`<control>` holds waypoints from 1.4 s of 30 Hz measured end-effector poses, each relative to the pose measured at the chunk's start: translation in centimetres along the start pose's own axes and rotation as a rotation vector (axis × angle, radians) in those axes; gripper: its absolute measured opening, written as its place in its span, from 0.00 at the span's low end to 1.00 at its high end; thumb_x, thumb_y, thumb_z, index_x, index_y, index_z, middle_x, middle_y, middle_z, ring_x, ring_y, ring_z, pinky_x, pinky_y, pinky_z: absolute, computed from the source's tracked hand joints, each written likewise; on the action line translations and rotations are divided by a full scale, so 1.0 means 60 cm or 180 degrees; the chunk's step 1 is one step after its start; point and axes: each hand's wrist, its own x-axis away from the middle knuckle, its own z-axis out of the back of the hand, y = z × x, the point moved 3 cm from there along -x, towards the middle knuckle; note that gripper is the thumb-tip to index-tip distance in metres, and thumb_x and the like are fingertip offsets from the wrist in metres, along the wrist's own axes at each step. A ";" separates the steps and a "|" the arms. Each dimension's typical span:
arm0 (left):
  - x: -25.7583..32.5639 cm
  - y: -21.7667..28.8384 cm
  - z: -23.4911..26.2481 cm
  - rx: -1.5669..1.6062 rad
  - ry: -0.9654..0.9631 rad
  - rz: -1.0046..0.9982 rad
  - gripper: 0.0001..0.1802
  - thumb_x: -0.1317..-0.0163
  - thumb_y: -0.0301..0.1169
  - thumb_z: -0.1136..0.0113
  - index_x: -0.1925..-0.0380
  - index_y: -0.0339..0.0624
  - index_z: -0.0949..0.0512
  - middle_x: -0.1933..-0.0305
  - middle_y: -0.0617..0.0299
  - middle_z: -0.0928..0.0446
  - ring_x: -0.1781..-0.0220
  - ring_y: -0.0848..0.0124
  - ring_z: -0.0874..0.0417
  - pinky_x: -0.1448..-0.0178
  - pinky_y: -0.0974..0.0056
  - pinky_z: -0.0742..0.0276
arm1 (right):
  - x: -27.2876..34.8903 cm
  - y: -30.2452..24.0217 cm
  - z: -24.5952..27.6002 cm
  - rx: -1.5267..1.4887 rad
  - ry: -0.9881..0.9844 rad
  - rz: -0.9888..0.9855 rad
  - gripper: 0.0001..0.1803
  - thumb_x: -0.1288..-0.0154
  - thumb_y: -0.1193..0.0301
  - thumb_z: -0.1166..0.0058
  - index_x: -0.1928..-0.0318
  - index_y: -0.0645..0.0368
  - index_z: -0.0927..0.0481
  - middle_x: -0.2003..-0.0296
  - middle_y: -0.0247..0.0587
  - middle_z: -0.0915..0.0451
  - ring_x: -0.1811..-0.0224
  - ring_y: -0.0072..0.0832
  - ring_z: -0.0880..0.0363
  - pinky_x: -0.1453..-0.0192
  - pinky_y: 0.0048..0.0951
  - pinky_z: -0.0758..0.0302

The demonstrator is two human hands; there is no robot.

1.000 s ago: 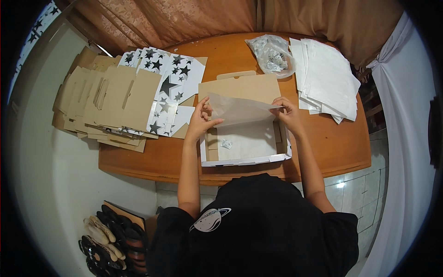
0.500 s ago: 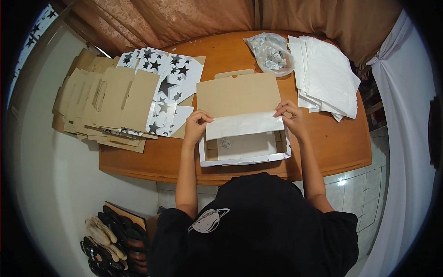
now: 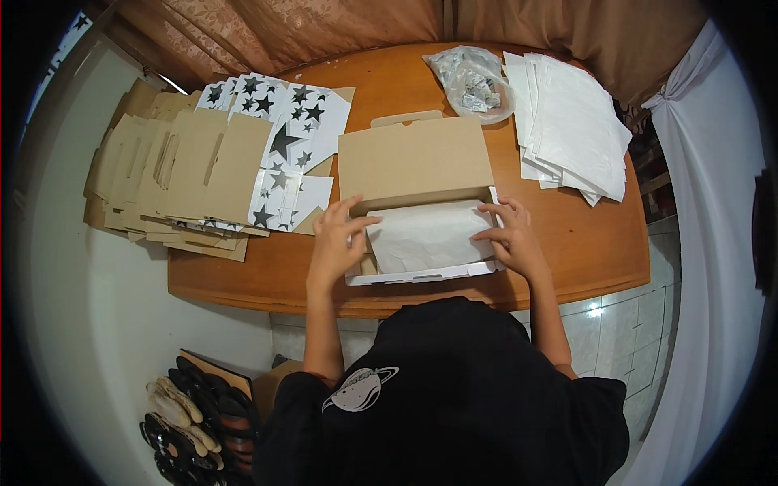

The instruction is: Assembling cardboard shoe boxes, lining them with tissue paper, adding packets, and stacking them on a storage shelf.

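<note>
Paper (image 3: 425,243), a white, slightly rumpled sheet, is lying inside an open cardboard box (image 3: 389,280), with its long axis running left to right across the box and parallel to the front wall. It is sitting between the 2 hands, inward from each: to the right of the left hand (image 3: 331,249) and to the left of the right hand (image 3: 517,243). The right hand is reaching farther over it, its index finger and thumb overlapping the right end, while the left thumb is only meeting the upper left corner. A strip of brown cardboard is showing at the sheet's lower left. The fingers (image 3: 491,209) of both hands are spreading apart with visible gaps and are not clasping anything; whether any tips are pressing on the sheet is something I cannot tell. Both forearms are reaching up past the black shirt (image 3: 454,381), with the hands turning inward over the box's side walls. The lid (image 3: 415,158) is standing open beyond the sheet. On the wooden surface (image 3: 571,251), flat cardboard pieces (image 3: 190,170) are lying to the left, and a clear bag (image 3: 474,85) and white sheets (image 3: 571,121) are resting toward the far right.
</note>
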 end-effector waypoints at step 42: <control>0.031 -0.123 -0.074 0.2730 0.0179 0.0227 0.32 0.33 0.49 0.73 0.47 0.37 0.30 0.29 0.54 0.54 0.28 0.61 0.54 0.29 0.60 0.58 | 0.014 0.091 -0.050 -0.1634 -0.0018 -0.0530 0.23 0.30 0.56 0.71 0.44 0.49 0.28 0.35 0.37 0.43 0.31 0.47 0.55 0.31 0.50 0.62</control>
